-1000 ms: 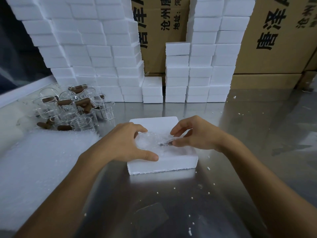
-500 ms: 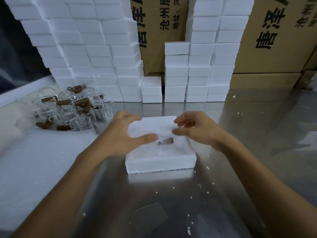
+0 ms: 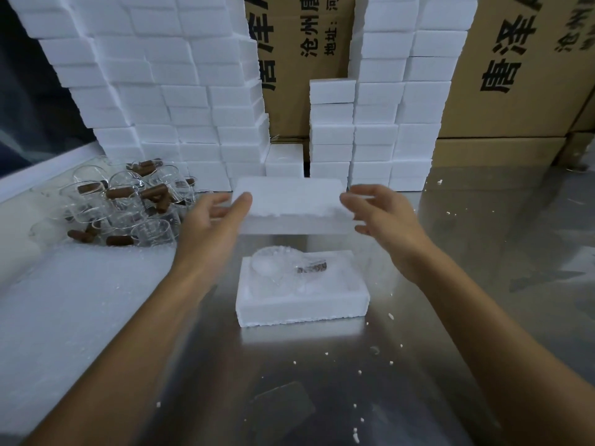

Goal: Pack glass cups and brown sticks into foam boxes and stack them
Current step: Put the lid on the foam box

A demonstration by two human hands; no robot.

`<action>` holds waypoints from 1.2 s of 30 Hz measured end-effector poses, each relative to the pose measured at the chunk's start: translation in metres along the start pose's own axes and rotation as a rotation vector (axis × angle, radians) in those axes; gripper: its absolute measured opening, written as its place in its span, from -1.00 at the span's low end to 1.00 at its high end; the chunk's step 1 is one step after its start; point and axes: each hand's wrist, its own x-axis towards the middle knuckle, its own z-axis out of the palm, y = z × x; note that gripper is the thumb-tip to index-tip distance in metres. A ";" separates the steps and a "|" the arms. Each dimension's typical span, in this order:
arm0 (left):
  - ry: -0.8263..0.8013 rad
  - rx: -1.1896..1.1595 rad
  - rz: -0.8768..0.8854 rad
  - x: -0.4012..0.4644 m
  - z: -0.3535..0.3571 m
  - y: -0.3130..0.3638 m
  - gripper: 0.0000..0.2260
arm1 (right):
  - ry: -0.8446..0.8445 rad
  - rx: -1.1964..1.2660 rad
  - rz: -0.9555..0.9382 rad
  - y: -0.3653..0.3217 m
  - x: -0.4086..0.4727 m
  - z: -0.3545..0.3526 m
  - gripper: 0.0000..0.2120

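Note:
An open foam box half (image 3: pixel 302 304) lies on the steel table in front of me. In its hollows sit a glass cup (image 3: pixel 269 267) on its side and a brown stick (image 3: pixel 311 268). Just beyond it and a little above the table, a flat foam lid (image 3: pixel 291 199) is pressed between my two hands. My left hand (image 3: pixel 214 220) has its thumb on the lid's left end, and my right hand (image 3: pixel 376 214) has its fingers on the right end. Both hands are blurred.
A heap of loose glass cups (image 3: pixel 122 207) and brown sticks (image 3: pixel 119 192) lies at the left on a white foam sheet (image 3: pixel 64 300). Tall stacks of foam boxes (image 3: pixel 167 101) and cardboard cartons (image 3: pixel 515 75) line the back. Foam crumbs dot the table (image 3: pixel 450 349).
Both hands have left the near box half and moved away from me, taking a foam lid between them. The cup and stick in the near half now lie uncovered.

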 end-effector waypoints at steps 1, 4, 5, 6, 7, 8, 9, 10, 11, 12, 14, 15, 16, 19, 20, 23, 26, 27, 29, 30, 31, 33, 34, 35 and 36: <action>0.050 -0.067 0.022 0.000 -0.002 0.005 -0.67 | 0.031 0.033 -0.015 -0.006 0.000 -0.002 -0.57; 0.090 -0.184 0.006 -0.001 -0.005 0.013 -0.85 | 0.012 0.099 0.001 -0.018 -0.002 -0.007 -0.58; 0.054 -0.194 -0.015 -0.001 -0.006 0.013 -0.90 | -0.012 0.085 0.010 -0.019 -0.003 -0.007 -0.60; 0.003 -0.193 -0.038 -0.002 -0.007 0.013 -0.91 | -0.033 0.059 0.016 -0.019 -0.004 -0.007 -0.64; -0.058 -0.177 -0.048 -0.002 -0.008 0.012 -0.87 | -0.047 0.031 0.020 -0.017 -0.005 -0.008 -0.67; -0.120 -0.153 -0.054 -0.003 -0.009 0.011 -0.83 | -0.056 0.004 0.021 -0.015 -0.006 -0.008 -0.68; -0.172 -0.124 -0.054 -0.003 -0.010 0.009 -0.82 | -0.067 -0.023 0.022 -0.013 -0.007 -0.009 -0.69; -0.213 -0.099 -0.052 -0.003 -0.013 0.008 -0.85 | -0.088 -0.048 0.031 -0.010 -0.008 -0.010 -0.68; -0.251 -0.077 -0.044 -0.002 -0.015 0.008 -0.90 | -0.117 -0.070 0.048 -0.009 -0.009 -0.010 -0.67; -0.289 -0.060 -0.040 -0.001 -0.019 0.009 -0.94 | -0.151 -0.091 0.065 -0.007 -0.009 -0.011 -0.67; -0.362 -0.005 -0.038 0.002 -0.025 0.009 -0.95 | -0.209 -0.132 0.079 -0.003 -0.009 -0.011 -0.65; -0.390 0.041 -0.045 0.003 -0.028 0.009 -0.94 | -0.230 -0.152 0.076 -0.001 -0.009 -0.010 -0.62; -0.417 0.091 -0.057 0.004 -0.029 0.008 -0.95 | -0.246 -0.174 0.071 0.001 -0.009 -0.008 -0.59; -0.441 0.160 -0.095 0.004 -0.030 0.003 -0.94 | -0.245 -0.204 0.062 0.005 -0.009 -0.003 -0.58; -0.424 0.151 -0.101 0.004 -0.029 0.002 -0.94 | -0.234 -0.200 0.062 0.006 -0.009 -0.002 -0.59; -0.375 0.103 -0.095 0.004 -0.023 0.000 -0.96 | -0.185 -0.173 0.073 0.011 -0.008 0.000 -0.60; -0.307 0.045 -0.079 0.003 -0.015 -0.003 -0.97 | -0.132 -0.183 0.099 0.016 -0.006 0.002 -0.58; -0.285 0.043 -0.065 0.002 -0.012 -0.004 -0.96 | -0.123 -0.188 0.113 0.017 -0.006 0.002 -0.59; -0.240 0.062 -0.027 0.001 -0.007 -0.008 -0.92 | -0.110 -0.181 0.131 0.020 -0.005 0.002 -0.60; -0.226 0.073 -0.011 0.001 -0.005 -0.009 -0.90 | -0.099 -0.177 0.130 0.021 -0.004 0.003 -0.60; -0.220 0.085 0.002 0.001 -0.004 -0.010 -0.89 | -0.080 -0.179 0.124 0.022 -0.004 0.003 -0.59; -0.226 0.128 0.021 0.002 -0.004 -0.011 -0.86 | -0.029 -0.194 0.120 0.023 -0.002 0.004 -0.58; -0.228 0.152 0.030 0.002 -0.003 -0.012 -0.85 | -0.007 -0.205 0.124 0.024 -0.001 0.005 -0.58; -0.224 0.168 0.039 0.001 -0.003 -0.013 -0.84 | 0.006 -0.219 0.129 0.025 -0.001 0.005 -0.58; -0.217 0.173 0.046 0.001 -0.003 -0.013 -0.84 | 0.012 -0.233 0.133 0.025 0.000 0.005 -0.57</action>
